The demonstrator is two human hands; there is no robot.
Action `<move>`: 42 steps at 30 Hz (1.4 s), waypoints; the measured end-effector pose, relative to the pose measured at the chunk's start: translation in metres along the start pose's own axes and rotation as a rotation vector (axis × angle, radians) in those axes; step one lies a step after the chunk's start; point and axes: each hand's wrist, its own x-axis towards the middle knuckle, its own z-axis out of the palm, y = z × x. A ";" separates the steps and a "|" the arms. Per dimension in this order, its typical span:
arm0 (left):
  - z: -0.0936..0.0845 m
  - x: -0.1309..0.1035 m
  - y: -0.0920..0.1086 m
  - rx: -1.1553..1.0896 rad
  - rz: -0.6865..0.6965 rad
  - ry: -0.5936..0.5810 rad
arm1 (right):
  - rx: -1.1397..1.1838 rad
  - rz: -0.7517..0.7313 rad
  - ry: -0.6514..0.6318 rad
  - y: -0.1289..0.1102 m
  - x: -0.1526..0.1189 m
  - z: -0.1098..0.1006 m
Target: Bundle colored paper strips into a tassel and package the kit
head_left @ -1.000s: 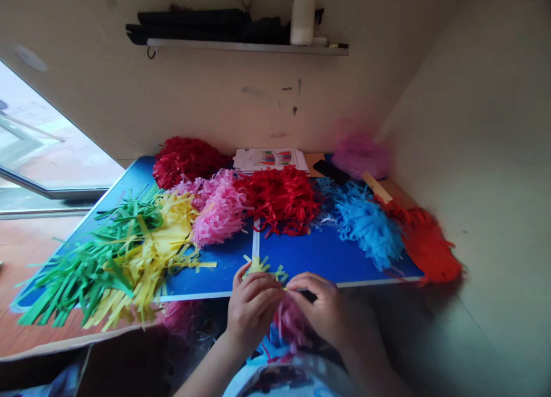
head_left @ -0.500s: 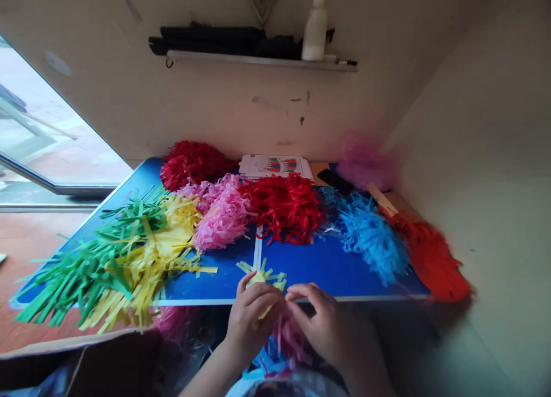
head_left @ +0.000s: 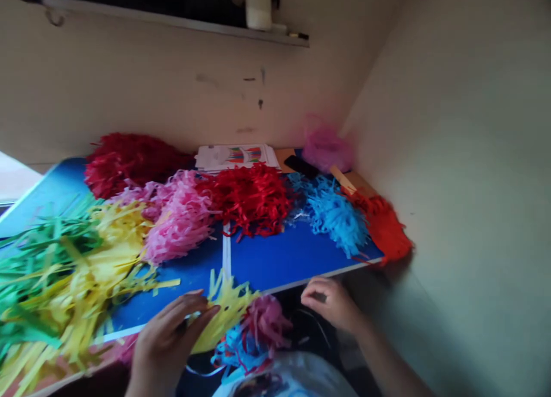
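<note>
My left hand (head_left: 172, 328) pinches a yellow fringed paper piece (head_left: 226, 308) between thumb and fingers at the table's front edge. Its cut strips spread upward and to the right. Over to the right, my right hand (head_left: 329, 299) hangs apart from the paper, thumb and fingertips pressed together; anything between them is too small to see. Below, in my lap, lie a pink paper fringe (head_left: 269, 319) and a blue one (head_left: 241, 345) with bits of red, partly touching the yellow piece.
On the blue table (head_left: 275, 265) lie heaps of green (head_left: 55, 230), yellow (head_left: 107, 259), pink (head_left: 181, 219), red (head_left: 249, 199) and blue fringe (head_left: 338, 213). Orange fringe (head_left: 387, 230) hangs over the right edge. Printed sheets (head_left: 236, 156), a black phone (head_left: 301, 166) and a pink bag (head_left: 327, 147) are behind.
My hands, close together before, are now wide apart. The right has moved away to the right; the left keeps the yellow fringe, which shows more fully. The view has turned right.
</note>
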 end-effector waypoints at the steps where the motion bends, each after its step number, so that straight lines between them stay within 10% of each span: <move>1: -0.003 0.000 -0.005 -0.058 -0.060 -0.024 | -0.072 0.113 -0.059 0.019 -0.008 0.002; 7: 0.001 0.008 0.010 -0.266 -0.249 -0.161 | -0.103 0.332 -0.106 0.068 -0.036 0.023; 14: 0.073 -0.007 0.063 -0.740 -0.506 -0.634 | 0.231 0.075 -0.051 -0.037 -0.016 0.002; 22: 0.073 -0.024 0.024 -0.752 -0.654 -0.430 | 1.321 0.076 0.254 -0.011 -0.005 -0.056; 34: 0.074 -0.036 0.014 -0.484 -0.488 -0.488 | 1.359 -0.170 0.497 -0.036 0.002 -0.119; 38: 0.068 -0.028 0.025 -0.627 -0.463 -0.259 | 0.756 -0.220 0.524 -0.062 0.000 -0.067; 42: 0.062 -0.015 0.033 -0.914 -0.772 -0.097 | 0.333 -0.139 0.217 -0.073 0.015 0.018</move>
